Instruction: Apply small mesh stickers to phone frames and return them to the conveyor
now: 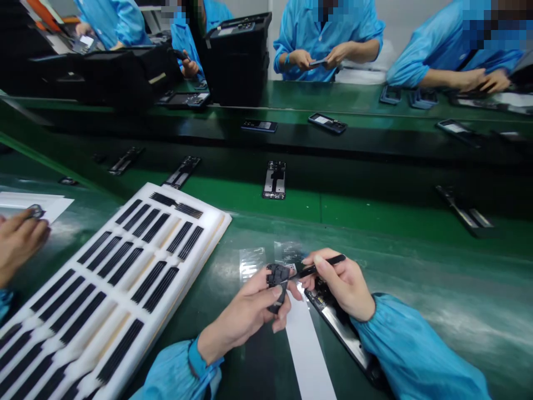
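- Part (277, 297), small and black, is up off the bench (233, 361), pinched between thumb and fingers of the left hand (247, 305).
- Right hand (343, 283) grasps a slim black tool (320, 268) like a pen, its tip right at the part; from where I stand, I can't tell if they touch.
- Below the hands, a white strip (308, 350) runs toward the worker, and just right of it lies an open phone (343, 330), partly hidden by the right hand and sleeve (412, 344).
- Two clear sheets (252, 262) lie just beyond the hands.
- Over to the left stands a white tray (219, 220) with rows of black strips (120, 266).
- Past that, a co-worker's hand (20, 239) holds something small and dark above white paper (60, 208).
- Across the way, someone in blue (291, 33) holds a phone in both hands.
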Available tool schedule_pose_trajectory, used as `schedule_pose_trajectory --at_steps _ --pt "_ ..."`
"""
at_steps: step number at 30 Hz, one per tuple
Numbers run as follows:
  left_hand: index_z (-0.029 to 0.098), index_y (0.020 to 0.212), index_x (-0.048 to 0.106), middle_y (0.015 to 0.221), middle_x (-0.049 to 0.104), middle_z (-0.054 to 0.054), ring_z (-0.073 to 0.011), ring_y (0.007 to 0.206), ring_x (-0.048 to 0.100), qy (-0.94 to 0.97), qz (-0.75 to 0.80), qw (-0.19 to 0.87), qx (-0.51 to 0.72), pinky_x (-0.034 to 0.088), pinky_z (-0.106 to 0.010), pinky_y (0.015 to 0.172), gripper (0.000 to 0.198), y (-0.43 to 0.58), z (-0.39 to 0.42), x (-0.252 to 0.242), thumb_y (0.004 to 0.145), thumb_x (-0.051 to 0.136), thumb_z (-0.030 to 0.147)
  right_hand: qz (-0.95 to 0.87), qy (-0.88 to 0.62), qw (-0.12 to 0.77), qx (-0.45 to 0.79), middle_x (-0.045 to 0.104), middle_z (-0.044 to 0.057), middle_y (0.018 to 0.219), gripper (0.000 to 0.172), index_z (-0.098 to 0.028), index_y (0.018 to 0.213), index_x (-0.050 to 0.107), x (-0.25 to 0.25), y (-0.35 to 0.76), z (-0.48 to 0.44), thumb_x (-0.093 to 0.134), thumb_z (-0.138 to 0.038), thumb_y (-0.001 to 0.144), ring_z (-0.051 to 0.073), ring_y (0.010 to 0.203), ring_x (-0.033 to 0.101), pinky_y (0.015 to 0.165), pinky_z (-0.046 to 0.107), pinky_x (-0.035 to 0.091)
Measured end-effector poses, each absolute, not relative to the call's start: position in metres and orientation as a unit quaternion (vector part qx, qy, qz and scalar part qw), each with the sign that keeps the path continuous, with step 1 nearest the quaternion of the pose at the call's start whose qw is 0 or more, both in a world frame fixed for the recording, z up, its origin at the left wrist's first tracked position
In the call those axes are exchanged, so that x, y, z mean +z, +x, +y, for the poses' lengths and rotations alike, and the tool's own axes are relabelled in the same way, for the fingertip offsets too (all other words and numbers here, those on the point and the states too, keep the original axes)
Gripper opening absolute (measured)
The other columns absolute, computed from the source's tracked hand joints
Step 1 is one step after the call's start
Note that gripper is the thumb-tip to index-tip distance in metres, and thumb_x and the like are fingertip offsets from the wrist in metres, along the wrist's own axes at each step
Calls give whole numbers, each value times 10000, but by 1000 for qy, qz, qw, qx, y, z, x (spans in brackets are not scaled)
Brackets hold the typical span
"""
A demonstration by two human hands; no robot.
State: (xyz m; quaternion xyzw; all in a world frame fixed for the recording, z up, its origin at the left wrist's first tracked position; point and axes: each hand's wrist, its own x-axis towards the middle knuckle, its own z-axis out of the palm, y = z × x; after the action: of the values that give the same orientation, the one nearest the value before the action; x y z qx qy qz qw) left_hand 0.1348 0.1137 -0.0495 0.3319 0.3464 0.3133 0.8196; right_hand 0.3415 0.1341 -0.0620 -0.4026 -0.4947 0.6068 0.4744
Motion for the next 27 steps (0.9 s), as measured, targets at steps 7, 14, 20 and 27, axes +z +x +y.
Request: schedule_pose_trajectory --at_steps 7,14,20,27 --pt "162 1075 534 996 590 -93 -105 650 501 313 294 845 318 411 -247 534 179 133 113 -51 964 565 299 -506 -384 487 600 759 37 702 239 -191 953 675 -60 340 133 590 -409 997 131 579 695 587 201 580" --pt "188 1177 510 1059 569 -82 -105 658 511 350 299 832 310 410 -254 545 246 133 111 -52 985 526 342 -542 -393 495 554 733 19 670 231 -196 949 702 -65 342 133 582 -386 1004 134 579 703 578 198 584" --pt "145 1138 531 729 507 11 -106 586 495 421 332 799 273 407 -275 604 304 134 110 -51 1038 400 401 -574 -401 490 519 758 51 752 287 -193 897 706 -69 347 133 558 -411 1008 153 575 715 554 224 592" --pt "142 1120 510 669 485 27 -117 543 464 516 383 721 259 409 -279 571 324 137 109 -49 1046 292 369 -577 -408 481 519 742 42 751 274 -186 910 707 -68 353 134 571 -405 1003 146 602 721 585 214 598"
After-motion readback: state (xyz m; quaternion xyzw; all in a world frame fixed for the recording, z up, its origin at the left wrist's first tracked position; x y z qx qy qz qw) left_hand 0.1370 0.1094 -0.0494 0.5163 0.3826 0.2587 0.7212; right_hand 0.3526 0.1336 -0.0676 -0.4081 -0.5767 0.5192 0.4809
